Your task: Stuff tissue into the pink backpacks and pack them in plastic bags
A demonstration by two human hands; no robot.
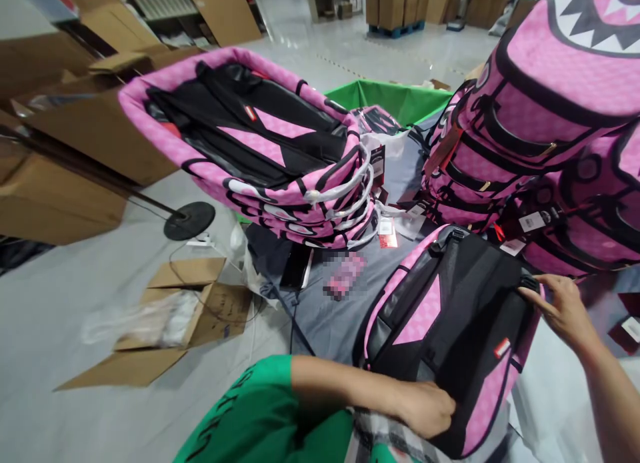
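A pink and black backpack [465, 316] lies in front of me with its black padded back and shoulder straps facing up. My left hand [430, 410] is closed in a fist at its near end; the curled fingers hide whatever they grip. At the far right edge, my right hand [560, 306] pinches the backpack by its side near a black strap buckle. To the left rises a stack of similar pink backpacks [280, 203], the top one face down, with white ties and hang tags along the side. A phone [296, 266] lies below that stack.
More pink bags with shark-teeth print [550, 96] are piled at the right. An open carton [220, 310] sits on the floor at left, near a black round stand base [190, 220]. Large cartons [55, 196] line the left, and a green bin [395, 100] stands behind.
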